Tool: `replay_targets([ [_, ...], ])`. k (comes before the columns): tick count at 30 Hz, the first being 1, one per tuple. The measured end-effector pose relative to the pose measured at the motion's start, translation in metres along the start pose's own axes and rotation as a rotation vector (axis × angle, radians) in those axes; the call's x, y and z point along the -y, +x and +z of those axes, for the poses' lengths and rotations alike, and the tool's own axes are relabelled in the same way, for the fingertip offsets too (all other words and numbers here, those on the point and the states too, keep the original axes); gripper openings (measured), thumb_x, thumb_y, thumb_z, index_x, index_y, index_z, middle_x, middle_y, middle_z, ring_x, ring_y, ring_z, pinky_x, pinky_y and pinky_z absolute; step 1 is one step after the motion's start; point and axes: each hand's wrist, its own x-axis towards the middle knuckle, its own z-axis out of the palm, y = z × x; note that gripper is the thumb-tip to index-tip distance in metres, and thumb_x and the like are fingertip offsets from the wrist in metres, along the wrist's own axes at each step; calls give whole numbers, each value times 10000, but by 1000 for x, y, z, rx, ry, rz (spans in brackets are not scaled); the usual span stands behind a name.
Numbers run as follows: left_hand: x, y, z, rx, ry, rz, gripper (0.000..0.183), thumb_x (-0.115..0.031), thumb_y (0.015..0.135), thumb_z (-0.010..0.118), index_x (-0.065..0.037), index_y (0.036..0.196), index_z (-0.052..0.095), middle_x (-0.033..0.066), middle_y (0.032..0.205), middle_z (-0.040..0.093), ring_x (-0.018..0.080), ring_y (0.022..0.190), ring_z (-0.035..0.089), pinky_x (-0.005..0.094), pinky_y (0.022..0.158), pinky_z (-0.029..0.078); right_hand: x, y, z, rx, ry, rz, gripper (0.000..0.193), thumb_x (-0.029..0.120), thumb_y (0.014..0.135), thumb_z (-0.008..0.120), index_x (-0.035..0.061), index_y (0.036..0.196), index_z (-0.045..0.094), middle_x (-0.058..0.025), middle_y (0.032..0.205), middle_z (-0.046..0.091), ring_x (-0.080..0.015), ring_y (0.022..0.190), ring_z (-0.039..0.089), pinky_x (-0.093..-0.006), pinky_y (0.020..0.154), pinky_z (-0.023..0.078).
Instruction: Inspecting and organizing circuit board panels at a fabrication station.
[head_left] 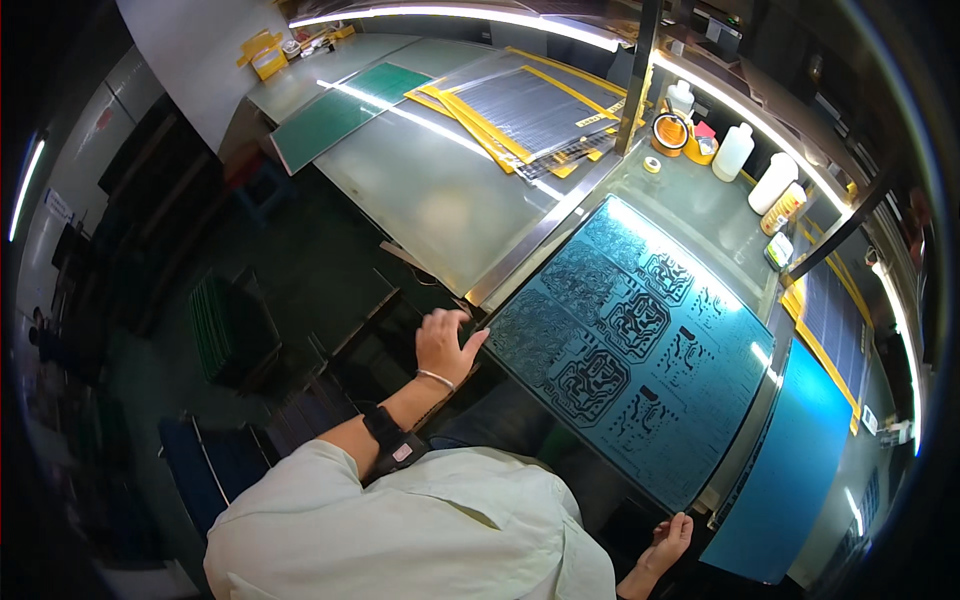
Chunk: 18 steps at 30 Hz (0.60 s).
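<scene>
A large blue-green circuit board panel [690, 395] with black circuit patterns lies tilted on the glass-topped bench before me. At its near right corner, my right hand [668, 545] is closed, thumb and fingers pinching the edge. My left hand [445, 345] is beside the panel's left corner, fingers apart and slightly bent. Its thumb points at that corner; whether it touches is unclear. A band circles my left wrist, and a dark strapped device [395, 440] sits on the forearm.
A plain blue sheet [790, 465] overhangs the bench at right. Yellow-edged film frames [540, 110] and a green panel [345, 118] lie on the far left table. White bottles [734, 153] and tape rolls [670, 132] stand behind the panel. A metal post [640, 80] rises there. Stacked green boards [232, 330] stand at lower left.
</scene>
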Motion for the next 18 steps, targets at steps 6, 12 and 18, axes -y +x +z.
replay_targets([
  [6,21,4,20,310,-974,-339,382,-317,893,565,4,690,604,47,591,580,103,499,538,251,478,412,7,0,0,10,14,37,174,216,915,555,129,777,496,44,607,481,-34,534,479,-159,477,368],
  [12,-7,23,-40,145,83,271,302,-255,775,659,-108,1037,633,66,1128,606,297,1063,535,439,874,410,30,-14,-41,145,35,230,41,116,897,536,78,903,549,-31,714,544,-138,651,560,-240,600,455],
  [18,-14,50,-20,99,82,862,508,-272,801,616,-114,1271,502,57,1373,429,282,1327,297,504,1043,242,74,-33,-13,120,-682,-185,408,164,923,524,172,1325,456,-102,936,626,-228,824,602,-302,740,489],
])
